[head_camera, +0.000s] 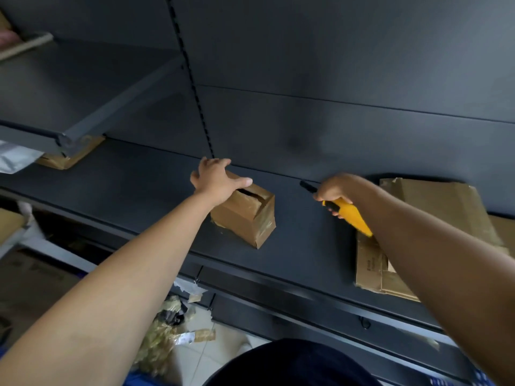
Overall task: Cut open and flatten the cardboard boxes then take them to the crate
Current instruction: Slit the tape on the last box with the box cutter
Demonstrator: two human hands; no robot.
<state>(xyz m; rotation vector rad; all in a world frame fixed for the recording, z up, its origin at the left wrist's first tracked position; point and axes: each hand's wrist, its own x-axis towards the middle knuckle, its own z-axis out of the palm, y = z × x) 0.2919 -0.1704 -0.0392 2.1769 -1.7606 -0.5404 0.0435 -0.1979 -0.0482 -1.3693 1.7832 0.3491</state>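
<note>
The small cardboard box [248, 218] sits on the dark metal shelf [139, 196], close to the back wall. The left hand [216, 179] rests on its top with the fingers spread wide and mostly straight. The right hand [334, 188] is off to the side, its fingers wrapped tight around a yellow utility knife [348, 215] whose black tip points toward the box. I cannot tell if the blade is out. I think the next job is to cut the tape on this box, and that could go badly. The left hand is right where the knife may need to go, so the blade could nick a finger if the hand does not move. The box looks light and the shelf looks smooth, so the box could slide away when pushed. The box is brown and blocky, wrapped in shiny, wrinkly tape, with a dark slit in its top. The tape may be slippery, so the blade could skid on it. A flat sheet of cardboard [446, 207] lies on the shelf to the right, dull, creased and torn at one edge. No crate shows here.
</note>
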